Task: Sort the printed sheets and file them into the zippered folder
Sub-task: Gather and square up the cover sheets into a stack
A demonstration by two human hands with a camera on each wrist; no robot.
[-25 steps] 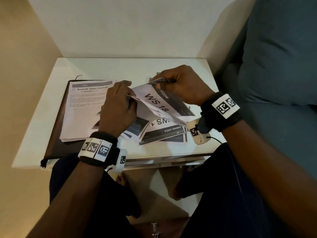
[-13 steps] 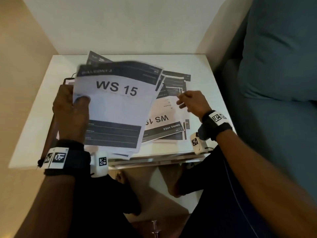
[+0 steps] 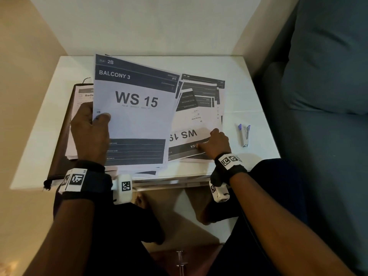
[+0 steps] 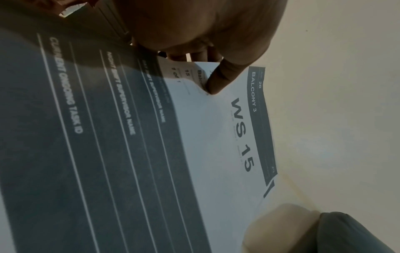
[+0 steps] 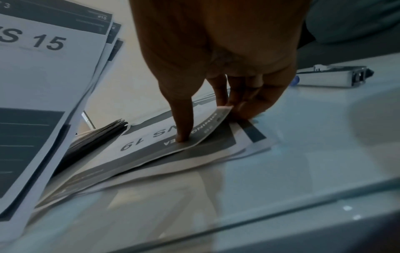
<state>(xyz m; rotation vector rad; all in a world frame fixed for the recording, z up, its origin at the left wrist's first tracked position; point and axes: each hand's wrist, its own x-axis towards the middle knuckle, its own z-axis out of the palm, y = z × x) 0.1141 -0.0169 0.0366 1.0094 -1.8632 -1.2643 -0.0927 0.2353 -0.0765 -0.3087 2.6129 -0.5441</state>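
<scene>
I'm looking down on the white table (image 3: 249, 92), and the sorting is only partway, I'd judge. Biggest thing first: the zippered folder (image 3: 59, 156) lies open and flat along the table's left side, a printed page headed "Beds…" (image 3: 84, 98) resting on it; whether more is filed beneath I can't tell. It is not yet zipped.

Next, the WS 15 stack (image 3: 137, 116), "BALCONY 3" on top, raised off the table and tilted towards me. My left hand (image 3: 89, 134) clamps its left edge, thumb (image 4: 218, 80) pressed on the face, fingers curled behind. More sheets fan out behind that top page.

To the right, a loose pile (image 3: 201, 104) lies spread on the table, upside down to me, unsorted by the look of it. The WS 19 sheet (image 5: 155, 137) tops it. My right hand (image 3: 214, 143) pinches that sheet's near corner, thumb on top, fingers tucked under the lifted edge.

Smallest: a stapler (image 3: 246, 135) lying just right of the pile, untouched.

So left to do: work through the pile, square everything, slide it in, zip up.
</scene>
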